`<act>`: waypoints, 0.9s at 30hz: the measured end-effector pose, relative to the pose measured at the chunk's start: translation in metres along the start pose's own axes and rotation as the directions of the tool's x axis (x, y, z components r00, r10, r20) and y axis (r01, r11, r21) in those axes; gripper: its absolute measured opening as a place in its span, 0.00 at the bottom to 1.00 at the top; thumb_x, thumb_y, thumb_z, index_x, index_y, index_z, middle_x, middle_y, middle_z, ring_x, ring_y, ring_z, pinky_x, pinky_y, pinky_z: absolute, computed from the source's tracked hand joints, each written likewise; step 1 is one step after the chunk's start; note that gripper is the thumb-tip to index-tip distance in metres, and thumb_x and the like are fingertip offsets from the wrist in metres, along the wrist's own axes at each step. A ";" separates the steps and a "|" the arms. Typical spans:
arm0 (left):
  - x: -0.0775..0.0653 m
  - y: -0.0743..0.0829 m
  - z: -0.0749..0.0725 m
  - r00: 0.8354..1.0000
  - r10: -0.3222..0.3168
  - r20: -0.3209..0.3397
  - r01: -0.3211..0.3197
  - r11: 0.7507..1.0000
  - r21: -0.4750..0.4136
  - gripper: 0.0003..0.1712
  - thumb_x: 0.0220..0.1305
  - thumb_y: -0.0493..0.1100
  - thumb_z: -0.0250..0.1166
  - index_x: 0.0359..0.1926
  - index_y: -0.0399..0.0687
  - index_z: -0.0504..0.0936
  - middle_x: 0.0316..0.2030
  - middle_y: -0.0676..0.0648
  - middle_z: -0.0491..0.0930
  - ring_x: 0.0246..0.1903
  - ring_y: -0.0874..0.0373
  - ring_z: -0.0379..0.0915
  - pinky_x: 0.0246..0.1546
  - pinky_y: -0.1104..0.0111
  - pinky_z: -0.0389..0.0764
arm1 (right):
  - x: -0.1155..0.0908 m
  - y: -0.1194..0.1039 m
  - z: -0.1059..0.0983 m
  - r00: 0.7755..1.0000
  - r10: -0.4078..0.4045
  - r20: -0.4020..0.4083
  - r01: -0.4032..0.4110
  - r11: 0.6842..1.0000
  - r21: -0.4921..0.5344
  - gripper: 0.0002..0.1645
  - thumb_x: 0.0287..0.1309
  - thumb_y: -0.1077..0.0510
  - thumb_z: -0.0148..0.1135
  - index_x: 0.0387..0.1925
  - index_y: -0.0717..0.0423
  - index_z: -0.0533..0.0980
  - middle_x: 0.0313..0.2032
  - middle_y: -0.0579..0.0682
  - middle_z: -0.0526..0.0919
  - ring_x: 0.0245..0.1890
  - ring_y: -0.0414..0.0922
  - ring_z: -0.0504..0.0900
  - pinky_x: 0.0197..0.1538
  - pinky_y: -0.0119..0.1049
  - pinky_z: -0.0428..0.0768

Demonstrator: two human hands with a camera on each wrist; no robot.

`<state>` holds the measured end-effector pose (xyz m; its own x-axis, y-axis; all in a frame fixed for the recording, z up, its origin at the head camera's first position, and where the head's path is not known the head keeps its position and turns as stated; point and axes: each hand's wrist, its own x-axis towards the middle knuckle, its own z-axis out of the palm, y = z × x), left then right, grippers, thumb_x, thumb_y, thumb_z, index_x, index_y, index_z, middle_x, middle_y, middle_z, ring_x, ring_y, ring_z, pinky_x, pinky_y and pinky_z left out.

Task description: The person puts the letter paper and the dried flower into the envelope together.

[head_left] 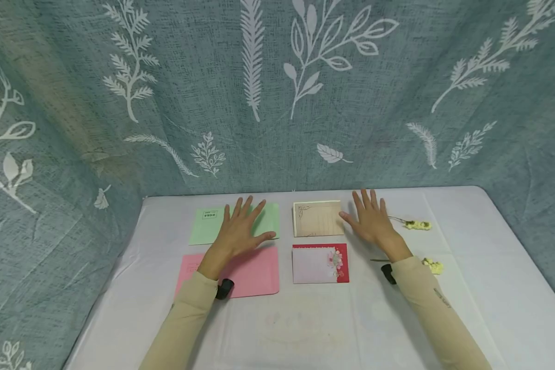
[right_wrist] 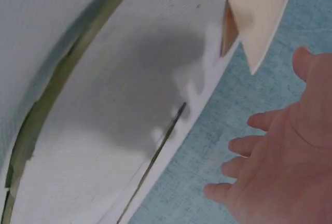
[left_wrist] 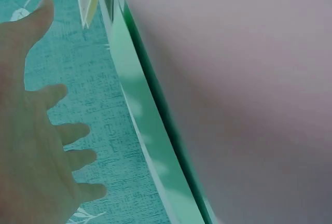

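My left hand (head_left: 237, 231) hovers with fingers spread above a green envelope (head_left: 201, 231) and a pink envelope (head_left: 259, 272). It holds nothing; in the left wrist view its palm is apart from the paper. My right hand (head_left: 372, 223) is likewise spread and raised over the white table, just right of a beige folded card (head_left: 316, 221). Nearer me lies a red-edged card (head_left: 312, 267) with a pale front and pink flowers. Two yellow flowers on thin stems, an upper flower (head_left: 418, 225) and a lower flower (head_left: 433, 266), lie to the right, partly covered by my right arm.
A white cloth covers the table (head_left: 305, 329). Behind it and along the sides hangs a grey-green curtain (head_left: 189, 92) with white leaf prints. Dark wrist cameras sit on both wrists, the left camera (head_left: 224, 289) and the right camera (head_left: 388, 273).
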<state>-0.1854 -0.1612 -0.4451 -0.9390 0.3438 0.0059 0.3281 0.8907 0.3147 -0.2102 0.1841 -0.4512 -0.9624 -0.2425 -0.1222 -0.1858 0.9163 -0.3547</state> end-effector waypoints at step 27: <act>-0.047 0.010 -0.007 0.956 0.271 -0.112 -0.280 0.957 -0.075 0.48 0.60 0.58 0.69 0.75 0.50 0.58 0.68 0.41 0.66 0.65 0.43 0.66 0.65 0.50 0.66 | -0.037 -0.049 0.006 0.951 -0.080 -0.297 0.261 0.721 0.642 0.20 0.65 0.64 0.60 0.57 0.68 0.76 0.50 0.61 0.83 0.46 0.54 0.85 0.49 0.45 0.82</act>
<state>-0.1390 -0.1708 -0.4358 -0.8205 0.5366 0.1971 0.5691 0.7340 0.3707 -0.1638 0.1461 -0.4346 -0.9596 -0.2095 0.1879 -0.2585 0.3926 -0.8826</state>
